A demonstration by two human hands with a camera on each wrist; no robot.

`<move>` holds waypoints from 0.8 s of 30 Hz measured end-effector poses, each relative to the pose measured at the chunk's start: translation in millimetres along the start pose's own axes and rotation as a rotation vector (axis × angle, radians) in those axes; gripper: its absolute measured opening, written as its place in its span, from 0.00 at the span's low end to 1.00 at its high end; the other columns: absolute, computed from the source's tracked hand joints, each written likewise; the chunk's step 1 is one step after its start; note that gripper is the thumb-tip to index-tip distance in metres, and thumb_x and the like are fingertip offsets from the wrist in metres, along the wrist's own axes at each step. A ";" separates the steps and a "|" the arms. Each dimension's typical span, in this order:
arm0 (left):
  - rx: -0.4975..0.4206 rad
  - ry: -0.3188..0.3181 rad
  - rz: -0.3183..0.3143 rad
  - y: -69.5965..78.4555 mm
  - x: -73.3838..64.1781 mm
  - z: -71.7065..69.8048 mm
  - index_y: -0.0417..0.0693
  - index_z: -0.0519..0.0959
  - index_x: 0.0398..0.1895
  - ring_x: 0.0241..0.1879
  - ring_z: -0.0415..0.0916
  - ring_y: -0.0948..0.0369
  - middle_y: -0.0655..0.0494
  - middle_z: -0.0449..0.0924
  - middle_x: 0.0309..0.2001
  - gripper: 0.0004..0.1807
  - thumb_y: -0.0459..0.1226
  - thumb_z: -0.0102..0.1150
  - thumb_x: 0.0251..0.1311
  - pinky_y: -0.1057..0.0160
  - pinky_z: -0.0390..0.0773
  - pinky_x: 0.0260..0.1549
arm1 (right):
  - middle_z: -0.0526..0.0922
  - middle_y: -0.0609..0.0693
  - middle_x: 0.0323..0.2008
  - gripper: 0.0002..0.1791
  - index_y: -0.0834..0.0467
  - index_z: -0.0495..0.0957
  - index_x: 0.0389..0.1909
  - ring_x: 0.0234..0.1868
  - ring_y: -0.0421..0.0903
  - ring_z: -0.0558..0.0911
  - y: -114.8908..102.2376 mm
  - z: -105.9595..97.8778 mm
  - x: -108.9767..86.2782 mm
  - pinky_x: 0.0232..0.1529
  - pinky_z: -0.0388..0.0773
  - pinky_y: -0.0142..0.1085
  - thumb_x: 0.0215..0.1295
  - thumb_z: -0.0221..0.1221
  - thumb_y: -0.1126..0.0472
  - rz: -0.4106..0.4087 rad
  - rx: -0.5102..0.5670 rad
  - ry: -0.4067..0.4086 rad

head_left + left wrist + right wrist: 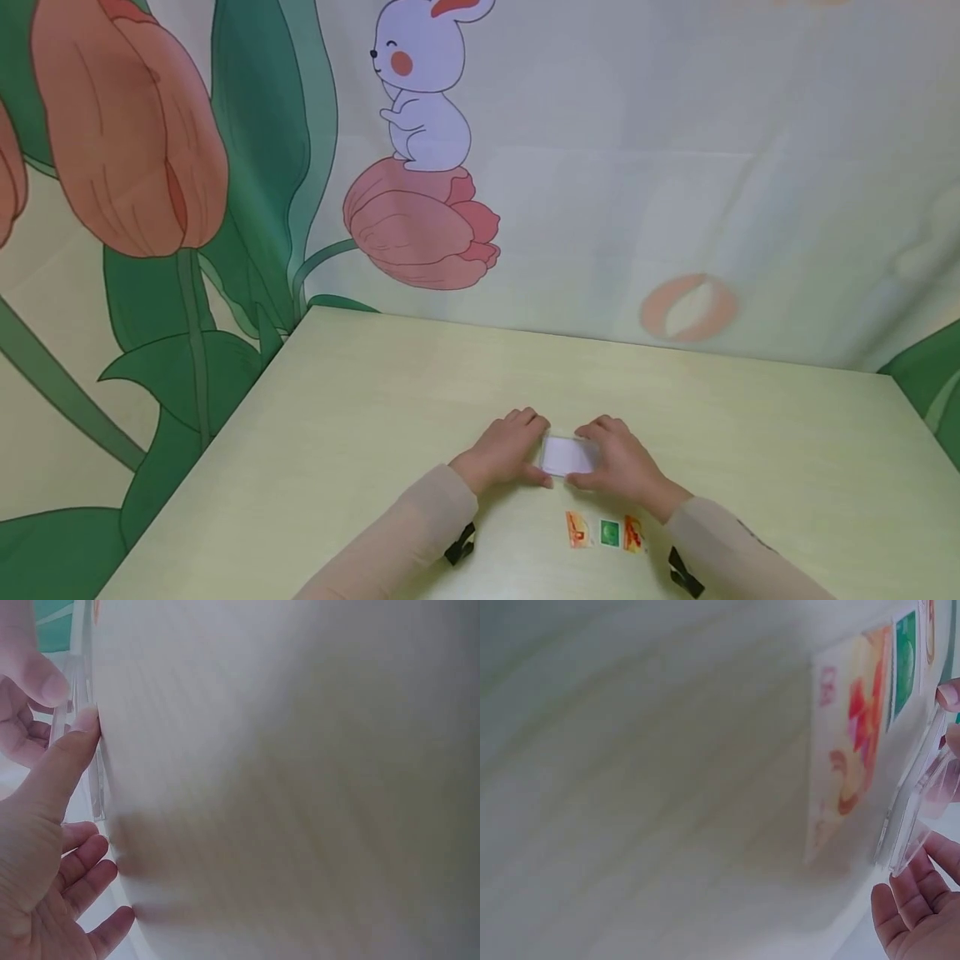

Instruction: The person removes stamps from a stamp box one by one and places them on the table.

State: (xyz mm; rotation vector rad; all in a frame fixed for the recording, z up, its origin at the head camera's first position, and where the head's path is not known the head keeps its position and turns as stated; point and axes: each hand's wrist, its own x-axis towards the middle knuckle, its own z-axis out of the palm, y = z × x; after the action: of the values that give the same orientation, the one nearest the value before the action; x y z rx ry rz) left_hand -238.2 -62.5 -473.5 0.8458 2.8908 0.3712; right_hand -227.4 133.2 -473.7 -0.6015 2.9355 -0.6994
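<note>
A small flat clear plastic case [567, 456], whitish inside, lies between both hands near the table's front middle. In the right wrist view the case [907, 817] shows two clear layers at its edge. My left hand [510, 450] holds its left end, thumb at the near corner and fingers at the far one. My right hand [624, 462] grips the right end, thumb along the near side and fingertips on the far side. Just nearer than the case lie an orange stamp-like card [577, 530], a green one [610, 533] and a red-orange one [633, 534].
The pale wooden table [360, 400] reaches back to a fabric backdrop [600, 167] printed with tulips and a rabbit. Black straps [461, 546] hang under the sleeve cuffs. The row of cards sits between the two forearms.
</note>
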 end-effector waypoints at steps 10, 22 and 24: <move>0.007 0.016 0.010 0.2 0.7 -0.1 0.46 0.70 0.53 0.46 0.68 0.59 0.55 0.71 0.48 0.38 0.56 0.68 0.40 0.62 0.73 0.43 | 0.74 0.51 0.45 0.33 0.59 0.75 0.49 0.45 0.46 0.69 -0.4 2.3 2.1 0.43 0.72 0.39 0.41 0.71 0.48 0.008 -0.021 -0.022; 0.018 0.013 0.015 -0.3 0.1 -0.3 0.48 0.72 0.49 0.45 0.68 0.60 0.56 0.71 0.47 0.35 0.57 0.68 0.40 0.63 0.73 0.43 | 0.73 0.50 0.45 0.32 0.59 0.75 0.49 0.45 0.46 0.68 -2.0 2.9 3.7 0.43 0.72 0.39 0.42 0.71 0.50 0.040 -0.013 -0.059; 0.016 0.011 0.014 -0.8 0.0 0.0 0.48 0.72 0.49 0.46 0.68 0.60 0.56 0.71 0.47 0.35 0.57 0.67 0.40 0.63 0.73 0.43 | 0.73 0.50 0.45 0.32 0.59 0.75 0.49 0.45 0.46 0.68 -2.5 2.6 3.6 0.43 0.72 0.39 0.42 0.71 0.50 0.039 -0.014 -0.060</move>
State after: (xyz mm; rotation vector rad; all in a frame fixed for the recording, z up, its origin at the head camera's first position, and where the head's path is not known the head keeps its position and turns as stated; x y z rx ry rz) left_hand -238.6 -63.1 -473.7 0.8702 2.9031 0.3560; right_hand -229.5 128.7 -474.8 -0.5544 2.8910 -0.6461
